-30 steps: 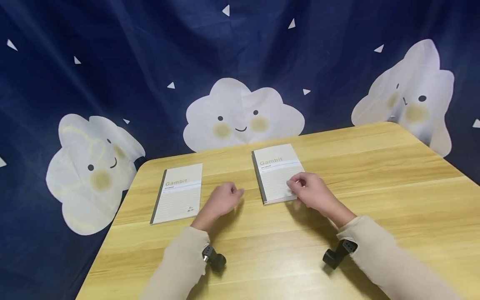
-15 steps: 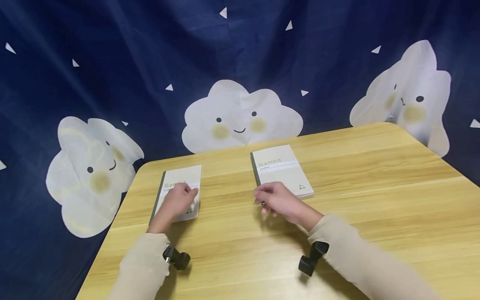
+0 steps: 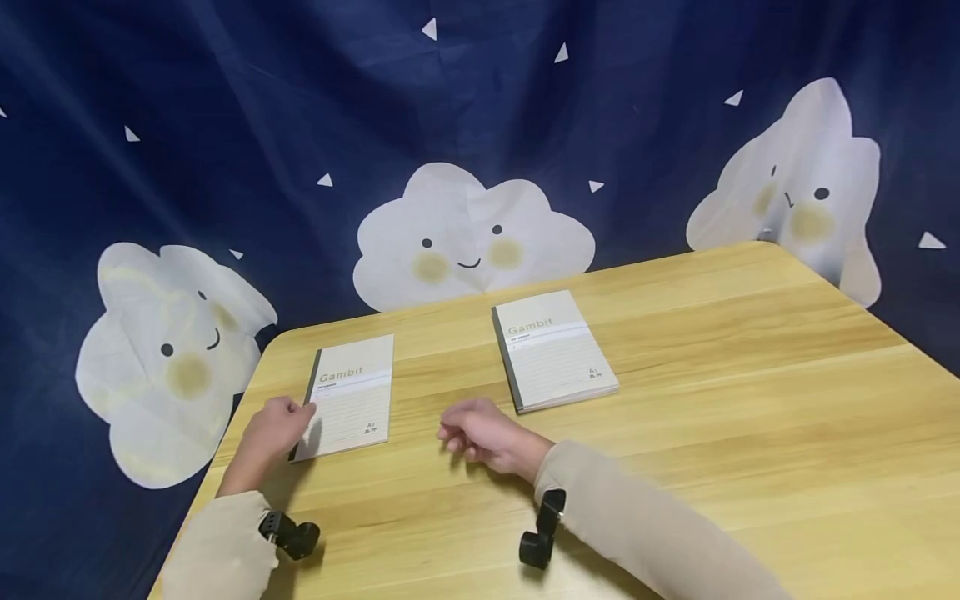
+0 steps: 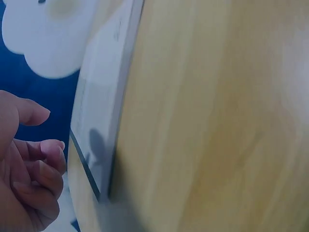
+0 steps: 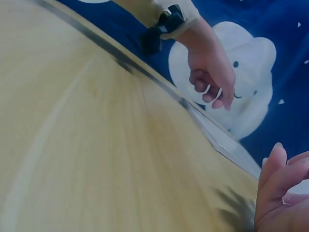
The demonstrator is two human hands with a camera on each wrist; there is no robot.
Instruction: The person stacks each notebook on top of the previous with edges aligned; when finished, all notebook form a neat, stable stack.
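Over the spine side of the left notebook [image 3: 352,404], near its lower left corner, hovers my left hand [image 3: 273,429], fingers loosely bent around nothing. The left wrist view shows its thumb and fingers [image 4: 41,171] apart, beside the notebook's dark spine corner. My right hand [image 3: 483,433], also holding nothing, floats above the table between the two notebooks with relaxed fingers, casting a shadow. Just beyond it lies the right notebook [image 3: 555,354], apparently a stack with several page edges showing. Both covers are white with "Gambit" lettering and a dark spine.
The wooden table [image 3: 712,400] has rounded far corners. Behind it hangs a dark blue curtain [image 3: 285,108] with smiling white clouds [image 3: 472,233]. A black wrist camera [image 3: 292,533] sticks out from the left sleeve, another black camera [image 3: 542,533] from the right.
Both hands have moved left: the left one from between the notebooks across the left notebook to its spine, the right one away from the right notebook. Both notebooks stay in place.
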